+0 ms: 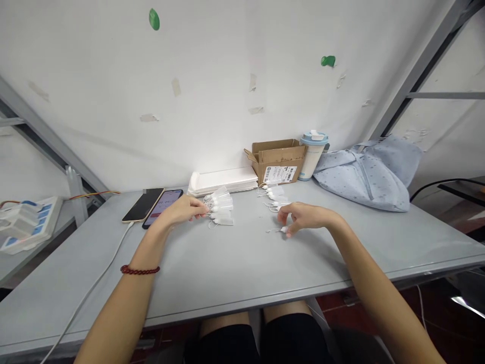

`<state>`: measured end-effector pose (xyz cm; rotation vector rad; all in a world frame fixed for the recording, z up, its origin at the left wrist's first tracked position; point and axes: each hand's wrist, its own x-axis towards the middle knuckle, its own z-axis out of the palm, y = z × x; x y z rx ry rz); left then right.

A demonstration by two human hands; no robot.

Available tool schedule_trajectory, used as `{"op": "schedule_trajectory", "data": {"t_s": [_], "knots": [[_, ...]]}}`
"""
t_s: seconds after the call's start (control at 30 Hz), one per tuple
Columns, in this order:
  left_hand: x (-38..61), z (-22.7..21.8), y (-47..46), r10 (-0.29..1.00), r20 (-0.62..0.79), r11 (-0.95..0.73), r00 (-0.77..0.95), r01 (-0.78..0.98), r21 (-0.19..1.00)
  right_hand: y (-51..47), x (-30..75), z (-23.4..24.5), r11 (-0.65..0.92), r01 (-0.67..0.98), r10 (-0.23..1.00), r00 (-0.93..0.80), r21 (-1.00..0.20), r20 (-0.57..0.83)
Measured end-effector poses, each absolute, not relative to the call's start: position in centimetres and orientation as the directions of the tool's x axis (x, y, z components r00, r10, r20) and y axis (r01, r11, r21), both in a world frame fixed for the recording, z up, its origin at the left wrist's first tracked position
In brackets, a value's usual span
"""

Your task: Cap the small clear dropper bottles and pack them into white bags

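My left hand [189,208] reaches the left group of small white translucent tags [222,203] with thin string loops. Its fingertips are pinched at the string ends of that group. To the right, my right hand [305,216] curves down over the table, thumb and fingers closing on one small white tag [284,230]. That tag's strings trail left on the tabletop, and its body is mostly hidden under the hand. Just beyond my right hand lies a second group of white tags [276,192], strings also pointing left.
On the grey table [212,268] stand a stack of white packets [223,180], an open cardboard box [280,159], a lidded cup [313,156] and a pale blue cloth bag [364,177]. Two phones [144,205] lie at left, one with a white cable [102,278]. A power strip [32,222] sits farther left.
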<state>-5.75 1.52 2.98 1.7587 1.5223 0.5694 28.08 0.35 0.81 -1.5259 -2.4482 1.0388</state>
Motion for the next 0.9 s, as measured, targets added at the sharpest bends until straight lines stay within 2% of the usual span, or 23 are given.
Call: {"op": "schedule_trajectory", "data": {"t_s": [0.33,0.63,0.8,0.9], "knots": [[-5.4,3.1,1.4,0.979,-0.146,0.013,0.14,0.675,0.737,0.5,27.7,0.3,0.284,0.821,0.838,-0.464,-0.496,-0.288],[-5.4,2.1,2.0,0.999,-0.031,0.001,0.035,0.654,0.756,0.2,26.2,0.2,0.356,0.71,0.861,-0.502,-0.608,-0.082],[-4.8,1.6,2.0,0.996,0.08,-0.079,0.03,0.666,0.742,-0.1,25.0,-0.3,0.383,0.66,0.875,-0.484,-0.646,0.024],[-3.3,1.7,1.3,0.988,0.132,-0.151,0.077,0.614,0.775,-0.3,24.5,-0.5,0.407,0.602,0.87,-0.485,-0.687,0.09]]}}
